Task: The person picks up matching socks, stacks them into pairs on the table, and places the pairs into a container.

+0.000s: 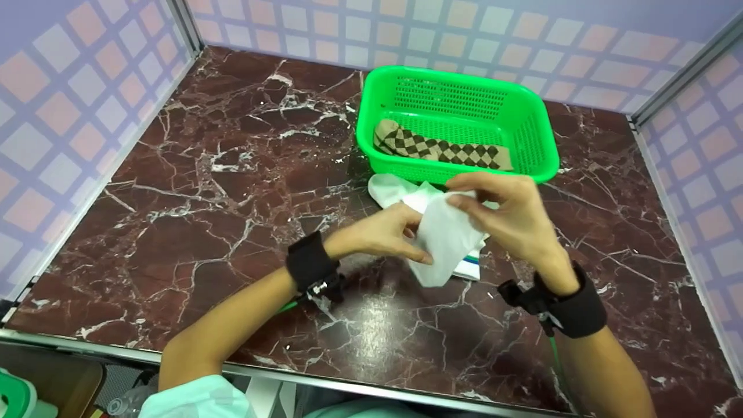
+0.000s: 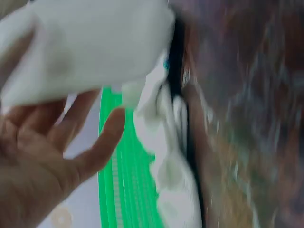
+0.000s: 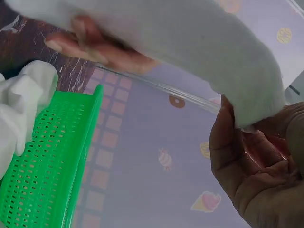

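Observation:
A white sock is held up between my two hands over the table, its surface slightly blurred. My right hand pinches its upper end between thumb and fingers, and the right wrist view shows that end of the sock bent down into the fingertips. Lower down, my left hand grips the other side, thumb in front and fingers partly hidden behind the cloth. Beneath the hands lie more white socks, crumpled and partly covered; a blue and green striped cuff shows beside them.
Behind the hands stands a green perforated basket, with a beige and brown diamond-patterned sock inside. The dark red marbled table is bordered by tile-patterned panels at the back and sides.

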A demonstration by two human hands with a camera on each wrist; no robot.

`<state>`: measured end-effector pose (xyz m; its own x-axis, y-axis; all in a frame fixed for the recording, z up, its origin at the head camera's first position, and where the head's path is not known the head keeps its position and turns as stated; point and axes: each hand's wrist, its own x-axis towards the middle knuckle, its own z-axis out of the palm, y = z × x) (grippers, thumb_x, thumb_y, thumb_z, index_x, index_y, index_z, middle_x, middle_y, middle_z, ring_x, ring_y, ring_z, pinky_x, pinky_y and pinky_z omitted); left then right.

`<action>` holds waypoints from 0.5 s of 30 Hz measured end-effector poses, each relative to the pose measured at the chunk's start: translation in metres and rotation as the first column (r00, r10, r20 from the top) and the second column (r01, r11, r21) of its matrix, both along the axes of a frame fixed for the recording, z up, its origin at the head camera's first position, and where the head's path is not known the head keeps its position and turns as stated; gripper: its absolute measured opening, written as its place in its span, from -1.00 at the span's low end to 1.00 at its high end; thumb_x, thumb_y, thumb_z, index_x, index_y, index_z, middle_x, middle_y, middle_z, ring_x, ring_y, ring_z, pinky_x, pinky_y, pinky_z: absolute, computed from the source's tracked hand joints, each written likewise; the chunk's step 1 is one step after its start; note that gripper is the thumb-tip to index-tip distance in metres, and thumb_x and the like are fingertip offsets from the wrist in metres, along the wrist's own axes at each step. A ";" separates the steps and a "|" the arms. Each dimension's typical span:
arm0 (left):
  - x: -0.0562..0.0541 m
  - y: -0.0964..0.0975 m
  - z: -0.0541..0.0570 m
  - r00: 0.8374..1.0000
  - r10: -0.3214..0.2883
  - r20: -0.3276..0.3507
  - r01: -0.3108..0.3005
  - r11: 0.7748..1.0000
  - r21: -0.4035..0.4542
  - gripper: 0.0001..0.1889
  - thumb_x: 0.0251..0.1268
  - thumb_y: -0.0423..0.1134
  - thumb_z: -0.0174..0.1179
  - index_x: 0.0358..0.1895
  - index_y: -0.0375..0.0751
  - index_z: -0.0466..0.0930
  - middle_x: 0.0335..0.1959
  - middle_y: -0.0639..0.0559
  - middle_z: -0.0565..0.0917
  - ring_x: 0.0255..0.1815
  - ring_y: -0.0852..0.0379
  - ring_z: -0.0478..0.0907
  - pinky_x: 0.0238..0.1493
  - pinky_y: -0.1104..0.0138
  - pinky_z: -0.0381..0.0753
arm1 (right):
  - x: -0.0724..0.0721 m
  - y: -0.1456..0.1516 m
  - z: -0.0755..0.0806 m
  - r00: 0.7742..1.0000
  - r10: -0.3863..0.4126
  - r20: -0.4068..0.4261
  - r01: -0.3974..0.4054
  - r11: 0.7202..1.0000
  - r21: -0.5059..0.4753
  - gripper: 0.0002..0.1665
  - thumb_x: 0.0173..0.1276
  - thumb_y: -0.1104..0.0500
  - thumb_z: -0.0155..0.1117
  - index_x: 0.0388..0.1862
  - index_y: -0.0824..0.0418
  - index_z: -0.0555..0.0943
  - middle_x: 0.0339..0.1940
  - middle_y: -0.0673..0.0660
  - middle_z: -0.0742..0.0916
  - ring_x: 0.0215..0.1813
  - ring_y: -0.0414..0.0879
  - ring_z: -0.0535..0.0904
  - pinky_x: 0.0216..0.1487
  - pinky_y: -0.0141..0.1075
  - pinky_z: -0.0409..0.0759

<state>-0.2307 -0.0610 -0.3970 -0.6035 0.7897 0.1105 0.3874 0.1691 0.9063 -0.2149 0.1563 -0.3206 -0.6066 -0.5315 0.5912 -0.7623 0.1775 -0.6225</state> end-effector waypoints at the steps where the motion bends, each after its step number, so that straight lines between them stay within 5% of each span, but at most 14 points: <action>1: 0.002 0.003 0.000 1.000 0.028 -0.013 -0.028 1.000 -0.003 -0.64 0.03 -0.39 0.42 -0.05 -0.38 0.61 -0.12 -0.12 0.70 -0.17 0.14 0.64 -0.11 0.31 0.63 | 0.000 0.003 0.001 1.000 -0.002 0.031 0.003 0.999 -0.043 -0.76 0.10 0.56 0.33 -0.21 0.46 0.65 -0.28 0.22 0.75 -0.46 -0.21 0.61 -0.43 -0.46 0.58; 4: 0.004 0.004 0.000 0.992 0.104 -0.065 -0.105 0.994 -0.017 -0.76 0.01 -0.39 0.42 -0.22 -0.40 0.67 -0.27 -0.13 0.73 -0.31 0.13 0.65 -0.24 0.37 0.64 | 0.002 0.015 0.004 0.982 0.018 0.187 0.015 0.985 -0.171 -0.70 0.08 0.59 0.33 -0.15 0.50 0.62 -0.28 0.27 0.74 -0.46 -0.13 0.62 -0.47 -0.41 0.58; 8: 0.000 -0.004 -0.004 0.974 0.141 -0.177 -0.145 0.989 -0.007 -0.84 0.03 -0.36 0.41 -0.33 -0.37 0.68 -0.33 -0.11 0.73 -0.38 0.11 0.64 -0.28 0.32 0.65 | 0.005 0.031 0.006 0.901 0.092 0.424 0.045 0.952 -0.303 -0.58 0.08 0.61 0.31 -0.02 0.55 0.56 -0.19 0.35 0.71 -0.23 0.03 0.69 -0.30 -0.27 0.67; 11: -0.003 -0.013 -0.009 0.959 0.156 -0.236 -0.163 0.987 -0.010 -0.86 0.05 -0.36 0.38 -0.34 -0.37 0.67 -0.34 -0.12 0.72 -0.41 0.11 0.62 -0.27 0.26 0.65 | 0.009 0.046 0.006 0.851 0.135 0.508 0.057 0.938 -0.343 -0.54 0.09 0.64 0.28 0.04 0.60 0.52 -0.08 0.45 0.66 -0.14 0.14 0.68 -0.23 -0.14 0.67; 15: -0.003 -0.023 -0.012 0.963 0.218 -0.158 -0.219 0.976 0.013 -0.88 0.13 -0.39 0.32 -0.31 -0.41 0.66 -0.31 -0.16 0.71 -0.50 0.14 0.59 -0.39 0.25 0.66 | 0.013 0.067 0.001 0.858 0.048 0.511 0.097 0.962 -0.254 -0.73 0.11 0.62 0.27 -0.16 0.65 0.57 0.03 0.45 0.62 -0.04 0.16 0.65 -0.17 -0.19 0.66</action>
